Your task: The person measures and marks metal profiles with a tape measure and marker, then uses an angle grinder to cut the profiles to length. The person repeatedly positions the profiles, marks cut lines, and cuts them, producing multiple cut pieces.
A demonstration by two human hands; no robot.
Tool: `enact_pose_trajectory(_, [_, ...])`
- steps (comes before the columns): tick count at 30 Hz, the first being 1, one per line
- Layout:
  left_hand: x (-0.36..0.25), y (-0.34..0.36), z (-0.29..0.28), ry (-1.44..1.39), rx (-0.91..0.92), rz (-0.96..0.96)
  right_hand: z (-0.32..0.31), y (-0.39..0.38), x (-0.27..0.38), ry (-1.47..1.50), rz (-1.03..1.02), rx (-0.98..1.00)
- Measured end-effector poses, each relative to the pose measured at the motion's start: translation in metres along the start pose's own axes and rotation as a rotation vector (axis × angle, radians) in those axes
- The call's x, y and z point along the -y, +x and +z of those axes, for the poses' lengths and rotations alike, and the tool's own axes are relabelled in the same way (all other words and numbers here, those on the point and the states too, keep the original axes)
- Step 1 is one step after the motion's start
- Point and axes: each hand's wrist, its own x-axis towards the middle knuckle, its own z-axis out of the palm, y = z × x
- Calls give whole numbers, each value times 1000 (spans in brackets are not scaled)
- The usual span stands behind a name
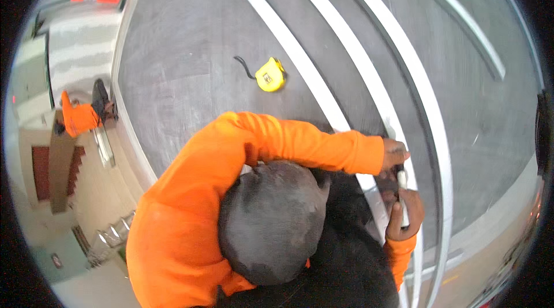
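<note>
My left hand (393,153) reaches across from the left in an orange sleeve. Its fingers are closed at the dark upper end of a slim white marker (403,180). Lower down, my right hand (408,211) wraps round the white barrel, with the thumb and fingers closed on it. Both hands are above a long pale metal strip (369,77) lying on a dark grey sheet (184,60). My knee (271,221), in worn dark trousers, rises between my arms and the left sleeve. Part of the left fingers' grip is in shadow.
A yellow tape measure (270,75) with a black strap lies on the sheet. More pale strips (306,68) run lengthwise, with a shorter strip (461,17) at far right. Beyond the sheet's left edge, another person (81,119) in orange is near a brown board (62,169).
</note>
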Motion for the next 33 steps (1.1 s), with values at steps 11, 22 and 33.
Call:
enact_pose_trajectory(11, [-99, 11, -33, -428, 175, 342, -19, 46, 24, 245, 311, -194])
enact_pose_trajectory(22, [-125, -30, -13, -128, 362, 259, -39, 67, 114, -327, 1, 152])
enact_pose_trajectory(33, [-102, -12, -31, -285, 198, 502, -24, 73, 100, -293, 66, 119])
